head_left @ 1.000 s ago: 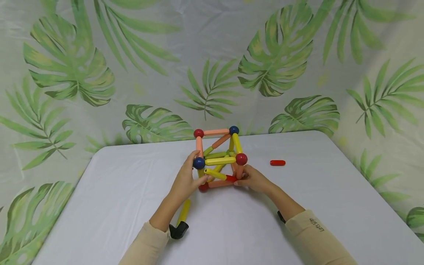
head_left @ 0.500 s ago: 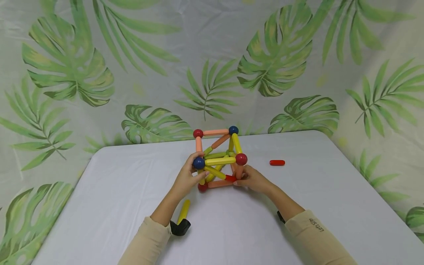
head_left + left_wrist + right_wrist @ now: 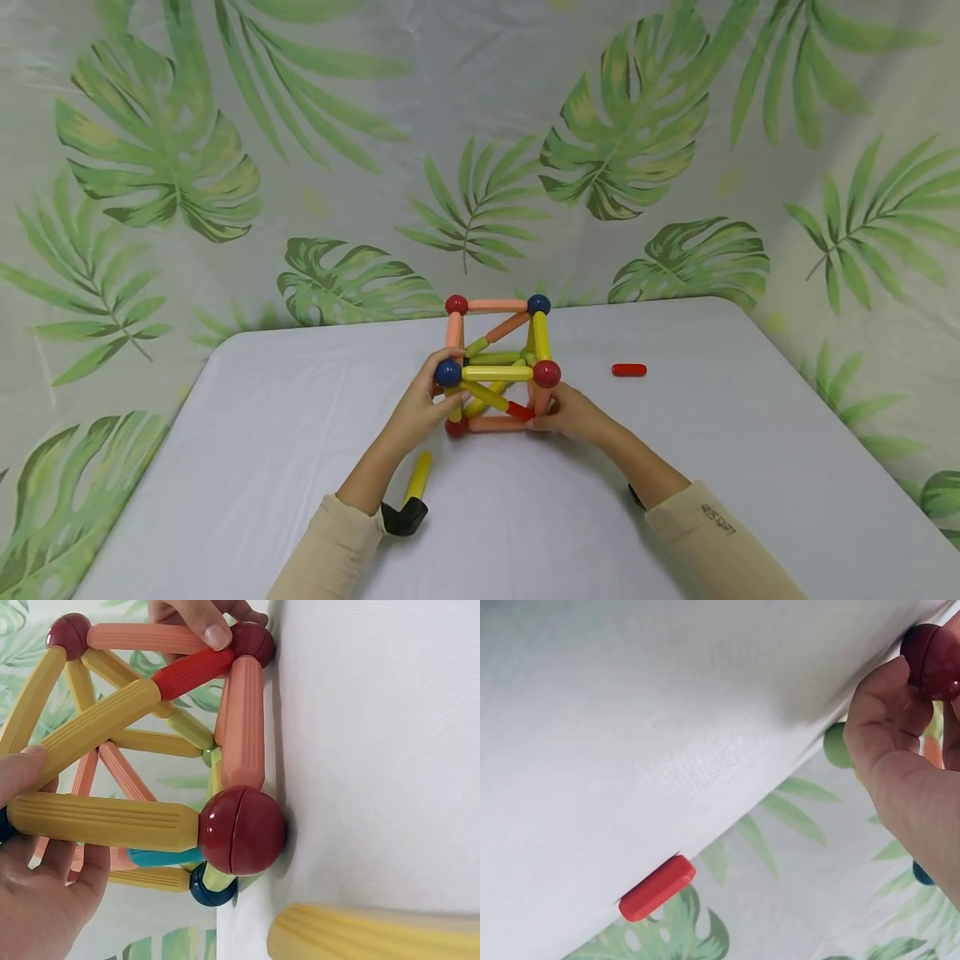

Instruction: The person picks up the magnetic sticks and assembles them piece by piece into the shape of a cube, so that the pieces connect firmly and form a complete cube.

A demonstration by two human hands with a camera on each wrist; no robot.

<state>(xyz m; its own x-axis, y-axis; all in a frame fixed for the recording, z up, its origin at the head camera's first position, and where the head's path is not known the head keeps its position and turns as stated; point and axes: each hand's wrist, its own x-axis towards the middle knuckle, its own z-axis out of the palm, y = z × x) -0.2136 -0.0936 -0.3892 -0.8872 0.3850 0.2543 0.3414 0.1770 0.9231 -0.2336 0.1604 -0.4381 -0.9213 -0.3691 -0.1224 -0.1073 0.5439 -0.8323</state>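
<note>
A cube frame of magnetic sticks [image 3: 498, 374] and balls stands mid-table in the head view, between both hands. Across its near face slants a yellow stick [image 3: 109, 716] joined to a short red stick [image 3: 196, 673], which meets the dark red ball [image 3: 253, 643] at the lower right corner. My left hand [image 3: 417, 410] grips the upper left corner by the blue ball [image 3: 448, 372], thumb on the slanting stick's upper end and fingers behind the yellow upright. My right hand [image 3: 581, 415] pinches the lower right corner, its thumb by the red stick; the cube partly hides its fingertips.
A loose short red stick [image 3: 628, 370] lies on the white tabletop [image 3: 720, 433] to the right of the cube. Another yellow stick [image 3: 420, 473] lies beside my left wrist, partly covered by the black wrist strap [image 3: 405, 517]. A leaf-patterned cloth [image 3: 480, 192] hangs behind the table.
The slanting yellow stick's upper left end has moved up to the blue ball, the left thumb following it. The cube's far top edge has shifted slightly right and down; the right hand keeps its hold.
</note>
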